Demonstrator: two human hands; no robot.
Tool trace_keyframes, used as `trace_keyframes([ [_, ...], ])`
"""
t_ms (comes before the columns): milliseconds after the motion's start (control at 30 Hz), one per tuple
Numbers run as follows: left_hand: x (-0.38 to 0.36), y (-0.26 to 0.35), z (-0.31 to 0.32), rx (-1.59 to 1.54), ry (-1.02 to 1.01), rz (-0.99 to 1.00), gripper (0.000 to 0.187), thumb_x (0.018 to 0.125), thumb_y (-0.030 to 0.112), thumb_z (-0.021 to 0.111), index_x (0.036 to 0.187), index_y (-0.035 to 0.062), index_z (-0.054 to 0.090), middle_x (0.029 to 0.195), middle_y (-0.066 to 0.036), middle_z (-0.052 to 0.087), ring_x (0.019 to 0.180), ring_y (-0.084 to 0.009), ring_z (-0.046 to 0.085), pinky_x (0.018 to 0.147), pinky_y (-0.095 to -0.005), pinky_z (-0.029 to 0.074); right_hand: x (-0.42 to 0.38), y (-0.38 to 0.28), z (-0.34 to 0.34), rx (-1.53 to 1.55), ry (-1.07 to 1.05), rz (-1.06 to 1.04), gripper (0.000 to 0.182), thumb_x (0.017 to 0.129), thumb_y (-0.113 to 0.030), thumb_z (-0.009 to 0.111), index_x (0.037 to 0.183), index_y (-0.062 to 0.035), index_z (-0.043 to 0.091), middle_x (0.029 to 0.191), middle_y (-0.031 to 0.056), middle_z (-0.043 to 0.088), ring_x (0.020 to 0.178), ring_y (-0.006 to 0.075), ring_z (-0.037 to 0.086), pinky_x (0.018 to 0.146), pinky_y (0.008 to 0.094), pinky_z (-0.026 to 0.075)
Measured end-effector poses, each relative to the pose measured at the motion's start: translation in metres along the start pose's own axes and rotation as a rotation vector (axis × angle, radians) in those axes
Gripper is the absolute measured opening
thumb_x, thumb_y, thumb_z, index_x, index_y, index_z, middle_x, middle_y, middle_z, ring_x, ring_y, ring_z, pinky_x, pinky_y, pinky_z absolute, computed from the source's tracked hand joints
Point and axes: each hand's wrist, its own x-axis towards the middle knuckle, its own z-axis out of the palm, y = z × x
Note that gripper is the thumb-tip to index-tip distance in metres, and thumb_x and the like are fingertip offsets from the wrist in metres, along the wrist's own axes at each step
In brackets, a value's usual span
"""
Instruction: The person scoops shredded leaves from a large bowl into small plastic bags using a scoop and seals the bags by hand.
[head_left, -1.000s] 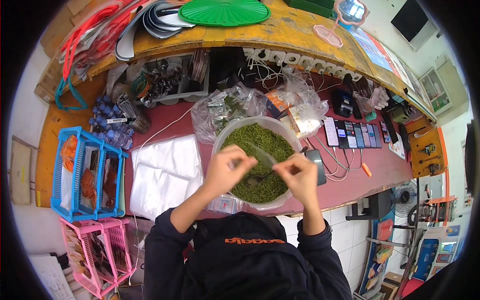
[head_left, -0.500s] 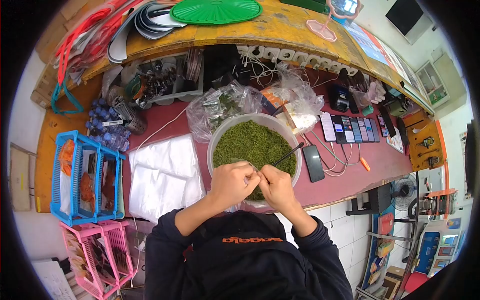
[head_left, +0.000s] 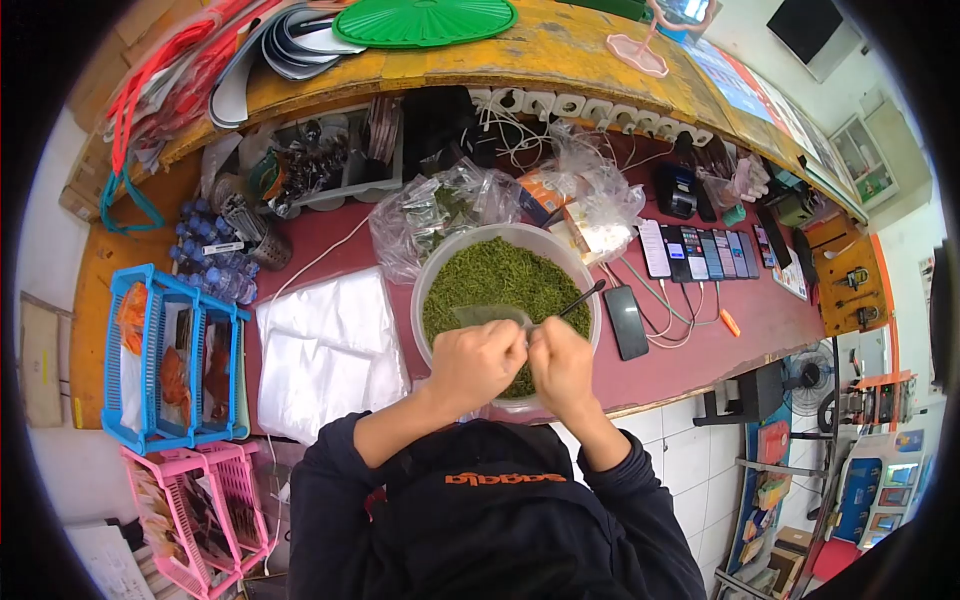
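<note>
My left hand (head_left: 478,362) and my right hand (head_left: 562,362) are close together above the near side of a round translucent tub (head_left: 421,300). Both are closed, pinching a small clear plastic bag (head_left: 488,315) whose film spreads out beyond my left fingers. Finely shredded green leaf (head_left: 500,270) fills much of the tub. A dark thin handle (head_left: 582,297) leans out over the tub's right rim; its lower end is hidden behind my right hand. Left of the tub lie stacks of flat clear plastic bags (head_left: 330,350).
Behind the tub sits a crumpled clear bag (head_left: 450,205) of green leaf. A black phone (head_left: 626,323) and a row of phones (head_left: 698,253) with cables lie to the right. Blue basket (head_left: 175,360) and pink basket (head_left: 195,510) stand left. A wooden shelf (head_left: 560,50) overhangs the back.
My hands have lifted slightly, and the right one has turned more upright. More of the clear bag's film now shows above my left fingers.
</note>
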Motion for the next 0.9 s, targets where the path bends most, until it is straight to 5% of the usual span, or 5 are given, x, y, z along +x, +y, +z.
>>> trace_keyframes([
  [133, 0.000, -0.003, -0.019, 0.011, -0.042, -0.080, 0.022, 0.083, 0.027, 0.069, 0.077, 0.0078, 0.059, 0.060, -0.007, 0.056, 0.052, -0.0260, 0.058, 0.048, -0.0370, 0.044, 0.007, 0.001, -0.012, 0.005, -0.067, 0.113, 0.019, 0.088, -0.008, 0.059, 0.075, -0.0001, 0.047, 0.067, 0.0190, 0.049, 0.056, 0.0349, 0.050, 0.053, 0.0422, 0.041],
  [333, 0.015, -0.044, -0.038, 0.015, -0.418, -0.143, 0.020, 0.080, 0.031, 0.073, 0.085, 0.0132, 0.065, 0.066, -0.005, 0.060, 0.059, -0.0223, 0.062, 0.053, -0.0353, 0.045, 0.014, 0.009, -0.034, 0.643, -0.300, 0.505, 0.015, 0.078, 0.008, 0.069, 0.079, 0.0029, 0.055, 0.083, 0.0052, 0.065, 0.064, 0.0078, 0.063, 0.055, 0.0233, 0.047],
  [533, 0.019, -0.022, -0.015, -0.079, -0.110, 0.161, 0.037, 0.070, 0.034, 0.079, 0.096, 0.0109, 0.068, 0.077, -0.006, 0.063, 0.070, -0.0271, 0.065, 0.059, -0.0376, 0.050, 0.016, -0.004, -0.034, 0.166, -0.363, 0.142, 0.028, 0.074, 0.008, 0.070, 0.101, -0.0015, 0.067, 0.094, 0.0086, 0.063, 0.065, 0.0154, 0.064, 0.055, 0.0255, 0.048],
  [733, 0.017, -0.037, -0.034, 0.106, -0.042, 0.065, 0.047, 0.064, 0.030, 0.084, 0.105, 0.0114, 0.070, 0.083, -0.006, 0.059, 0.066, -0.0212, 0.062, 0.057, -0.0320, 0.049, 0.022, 0.031, -0.015, -0.392, -0.088, -0.131, 0.020, 0.077, -0.006, 0.072, 0.095, -0.0106, 0.071, 0.097, 0.0067, 0.061, 0.093, 0.0206, 0.060, 0.086, 0.0393, 0.040],
  [900, 0.007, -0.057, -0.065, -0.061, 0.049, -0.141, 0.061, 0.060, 0.025, 0.087, 0.116, 0.0143, 0.067, 0.089, -0.003, 0.060, 0.073, -0.0171, 0.061, 0.065, -0.0281, 0.049, 0.013, 0.070, -0.013, -0.557, -0.505, -0.332, 0.017, 0.081, -0.013, 0.061, 0.093, -0.0168, 0.073, 0.084, 0.0005, 0.062, 0.083, 0.0186, 0.061, 0.087, 0.0400, 0.038],
])
